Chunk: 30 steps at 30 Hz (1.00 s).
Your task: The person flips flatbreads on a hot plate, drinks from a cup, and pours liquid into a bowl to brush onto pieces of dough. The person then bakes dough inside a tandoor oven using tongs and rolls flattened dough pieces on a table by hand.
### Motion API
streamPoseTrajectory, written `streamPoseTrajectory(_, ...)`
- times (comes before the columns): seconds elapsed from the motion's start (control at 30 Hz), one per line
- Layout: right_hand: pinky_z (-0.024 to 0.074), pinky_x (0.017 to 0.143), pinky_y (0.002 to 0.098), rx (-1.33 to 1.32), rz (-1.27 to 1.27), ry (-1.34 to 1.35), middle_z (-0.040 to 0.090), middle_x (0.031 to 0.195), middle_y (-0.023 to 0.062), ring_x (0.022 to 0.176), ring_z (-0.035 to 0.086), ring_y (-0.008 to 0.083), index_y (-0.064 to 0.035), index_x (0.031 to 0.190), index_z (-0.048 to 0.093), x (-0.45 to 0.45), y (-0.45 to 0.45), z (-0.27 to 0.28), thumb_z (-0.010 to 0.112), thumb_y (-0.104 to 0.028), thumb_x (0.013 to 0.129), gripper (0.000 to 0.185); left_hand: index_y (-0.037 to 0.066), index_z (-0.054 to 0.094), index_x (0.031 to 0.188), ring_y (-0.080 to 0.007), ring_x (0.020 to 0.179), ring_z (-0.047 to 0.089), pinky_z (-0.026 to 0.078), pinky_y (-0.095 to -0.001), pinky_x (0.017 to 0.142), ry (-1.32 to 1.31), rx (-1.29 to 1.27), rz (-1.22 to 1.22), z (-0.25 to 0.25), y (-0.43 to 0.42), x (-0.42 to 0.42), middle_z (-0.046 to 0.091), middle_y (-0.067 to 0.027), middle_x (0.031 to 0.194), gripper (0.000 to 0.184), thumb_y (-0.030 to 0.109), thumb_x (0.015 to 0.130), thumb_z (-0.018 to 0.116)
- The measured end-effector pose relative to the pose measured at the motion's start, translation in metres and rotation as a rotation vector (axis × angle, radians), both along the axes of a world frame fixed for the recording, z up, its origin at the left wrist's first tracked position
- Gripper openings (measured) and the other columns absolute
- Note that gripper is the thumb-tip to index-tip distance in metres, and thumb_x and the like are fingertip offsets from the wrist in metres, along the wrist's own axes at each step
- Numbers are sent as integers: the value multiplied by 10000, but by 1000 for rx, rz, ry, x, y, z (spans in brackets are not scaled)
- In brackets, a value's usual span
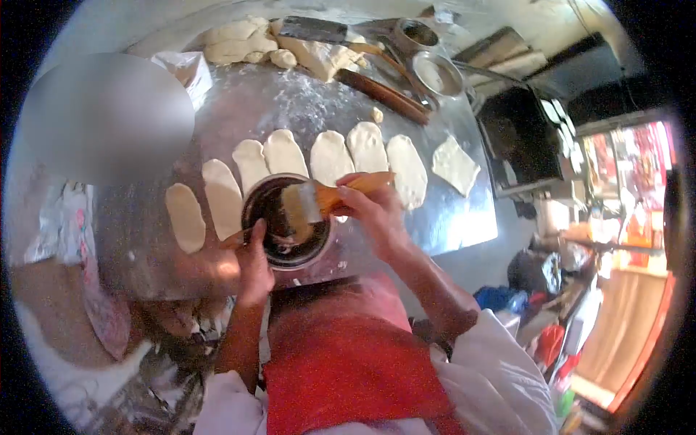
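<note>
My right hand (370, 210) is closed round the wooden handle of a wide brush (308, 203), whose bristles are over the inside of a round metal bowl (330, 243). The bowl is dark inside. My left hand (254, 264) grips the bowl's left rim, with the thumb up at the edge. Flat oval dough pieces lie in an arc beyond and beside the bowl, among them one at the far left (185, 217), one behind the bowl (331, 158) and one to its right (407, 172). A squarish dough piece (455, 165) lies farther right.
At the back of the metal table (290, 109) are a large dough mass (235, 41), a wide dark blade (312, 29), a wooden rolling pin (384, 96) and two round containers (437, 74). A white bag (187, 76) lies back left. A blurred patch covers the upper left.
</note>
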State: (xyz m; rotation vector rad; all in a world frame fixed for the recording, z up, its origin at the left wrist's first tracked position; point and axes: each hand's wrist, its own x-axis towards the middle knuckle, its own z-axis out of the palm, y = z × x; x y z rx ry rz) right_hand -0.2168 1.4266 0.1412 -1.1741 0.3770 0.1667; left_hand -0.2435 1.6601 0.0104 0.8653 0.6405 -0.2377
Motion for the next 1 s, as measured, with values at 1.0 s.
streamPoseTrajectory(1.0,494,752,299,-586,380,-686,656,985,109,876,608,194,4,925,663,97,260,-84,637,-82,850,118,68,437,1317,-261,1184,499,423,-411,1008,186,113,540,60,266,-81,502,-105,1311,582,320,842,659)
